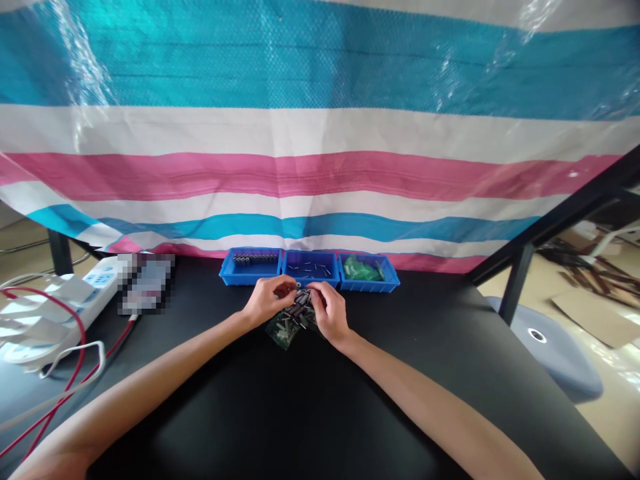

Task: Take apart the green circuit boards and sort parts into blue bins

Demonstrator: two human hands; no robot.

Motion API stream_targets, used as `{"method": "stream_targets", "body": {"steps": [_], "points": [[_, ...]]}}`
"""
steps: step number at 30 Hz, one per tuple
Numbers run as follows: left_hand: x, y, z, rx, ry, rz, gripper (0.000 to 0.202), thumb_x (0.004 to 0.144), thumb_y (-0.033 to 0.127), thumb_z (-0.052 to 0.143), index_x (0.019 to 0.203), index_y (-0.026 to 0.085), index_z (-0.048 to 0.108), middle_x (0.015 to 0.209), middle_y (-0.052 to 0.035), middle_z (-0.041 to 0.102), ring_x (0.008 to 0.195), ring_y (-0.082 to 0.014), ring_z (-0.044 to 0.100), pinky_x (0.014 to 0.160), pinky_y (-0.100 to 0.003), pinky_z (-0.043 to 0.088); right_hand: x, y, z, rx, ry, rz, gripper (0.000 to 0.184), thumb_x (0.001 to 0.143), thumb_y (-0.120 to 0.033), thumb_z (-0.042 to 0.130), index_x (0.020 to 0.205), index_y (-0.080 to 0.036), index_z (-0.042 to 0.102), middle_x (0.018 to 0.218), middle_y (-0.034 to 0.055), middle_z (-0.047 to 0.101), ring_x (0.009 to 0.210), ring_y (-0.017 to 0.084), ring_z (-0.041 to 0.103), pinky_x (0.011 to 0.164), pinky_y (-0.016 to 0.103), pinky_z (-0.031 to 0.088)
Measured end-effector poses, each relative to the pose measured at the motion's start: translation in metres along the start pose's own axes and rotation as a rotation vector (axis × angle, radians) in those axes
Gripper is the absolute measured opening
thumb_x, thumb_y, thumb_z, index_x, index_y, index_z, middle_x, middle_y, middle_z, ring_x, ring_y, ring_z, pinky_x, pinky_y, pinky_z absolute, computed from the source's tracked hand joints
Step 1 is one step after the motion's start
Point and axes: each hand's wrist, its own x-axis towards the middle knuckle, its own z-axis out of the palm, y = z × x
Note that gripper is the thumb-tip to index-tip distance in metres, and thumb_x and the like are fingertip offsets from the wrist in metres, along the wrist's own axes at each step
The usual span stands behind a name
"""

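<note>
Over a pile of small metal fasteners (300, 305), my two hands face each other with fingertips a short way apart. My left hand (269, 298) is closed in a pinch, and a small round metal piece (299, 285) shows at its fingertips. My right hand (331, 311) also has thumb and fingers drawn together; whatever they hold is too small to name. Beneath the pile lies a clear greenish plastic bag (283, 333) with more metal pieces in it. Part of the pile is hidden by my fingers.
Three blue bins stand behind my hands: the left bin (251, 275) has rows of metal cylinders, the middle bin (326, 256) thin pins, the right bin (370, 287) green plastic bags. A power strip (103, 277), cables and a blurred device (149, 283) lie left. Striped sheeting (280, 173) hangs behind.
</note>
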Motion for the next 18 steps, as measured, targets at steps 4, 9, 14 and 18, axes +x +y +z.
{"method": "stream_targets", "body": {"steps": [4,9,14,18], "points": [[-0.008,-0.008,0.009,0.061,0.127,0.048,0.017,0.078,0.032,0.062,0.087,0.017,0.065,0.07,-0.0015,0.068,0.057,-0.0117,0.061,0.059,-0.022,0.052,0.0,0.0,0.0,-0.001,0.006,-0.015,0.021,0.096,-0.024,0.042,0.097,-0.021,0.063,0.089,0.0054,0.065,0.085,0.018,0.062,0.079,0.03,0.048],[-0.01,-0.01,0.008,0.163,0.19,0.124,0.016,0.082,0.034,0.061,0.09,0.021,0.067,0.072,-0.0016,0.066,0.058,-0.0116,0.058,0.062,-0.024,0.052,0.0,0.001,0.001,0.002,0.002,-0.02,0.021,0.096,-0.025,0.042,0.096,-0.021,0.063,0.088,0.0056,0.064,0.085,0.019,0.062,0.079,0.03,0.048],[-0.01,-0.013,0.006,0.189,0.155,0.22,0.021,0.089,0.035,0.056,0.1,0.022,0.068,0.084,-0.0047,0.069,0.071,-0.0139,0.063,0.07,-0.026,0.053,0.0,0.001,0.001,-0.003,-0.009,-0.01,0.019,0.095,-0.027,0.044,0.098,-0.021,0.062,0.088,0.0057,0.063,0.081,0.019,0.061,0.076,0.03,0.049],[-0.011,-0.017,0.007,0.227,0.124,0.28,0.022,0.094,0.032,0.049,0.1,0.02,0.067,0.086,-0.0054,0.069,0.076,-0.0142,0.064,0.073,-0.025,0.052,0.0,0.0,0.0,0.009,-0.038,-0.02,0.019,0.094,-0.027,0.047,0.104,-0.021,0.062,0.086,0.0048,0.061,0.074,0.017,0.059,0.071,0.029,0.049]]}}
